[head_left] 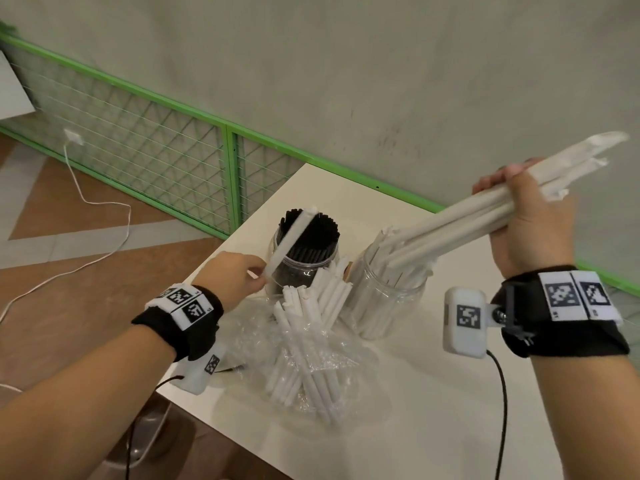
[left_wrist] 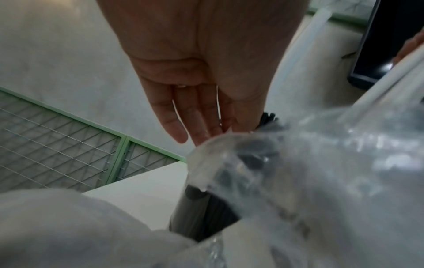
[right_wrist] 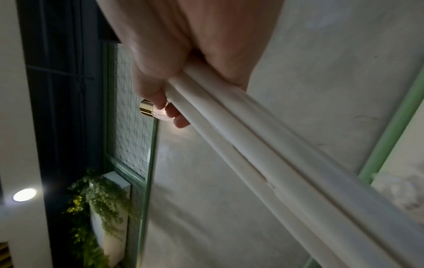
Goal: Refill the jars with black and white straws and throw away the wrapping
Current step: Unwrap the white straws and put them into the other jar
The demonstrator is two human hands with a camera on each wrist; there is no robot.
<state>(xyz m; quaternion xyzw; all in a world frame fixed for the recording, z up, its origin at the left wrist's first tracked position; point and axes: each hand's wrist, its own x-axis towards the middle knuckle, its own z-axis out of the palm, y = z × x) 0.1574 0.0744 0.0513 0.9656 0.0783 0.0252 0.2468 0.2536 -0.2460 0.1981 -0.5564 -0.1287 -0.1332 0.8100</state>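
Straws, white paper-wrapped, lie in several groups on a cream-white table (head_left: 433,427). Largest: crumpled clear plastic wrapping (head_left: 311,355) at the table's near edge, with a loose fan of wrapped white straws (head_left: 304,341) in it, their tops leaning toward the jars. Behind, two clear plastic jars stand side by side: the left jar (head_left: 294,268) packed with black straws (head_left: 311,233), the right jar (head_left: 388,303) partly filled with white ones. Right hand (head_left: 530,223), raised, fingers curled round a bundle of long white straws (head_left: 467,223) whose lower ends reach the right jar's mouth. Left hand (head_left: 235,275) pinches a single white wrapped straw (head_left: 291,240), slanted across the black-straw jar.
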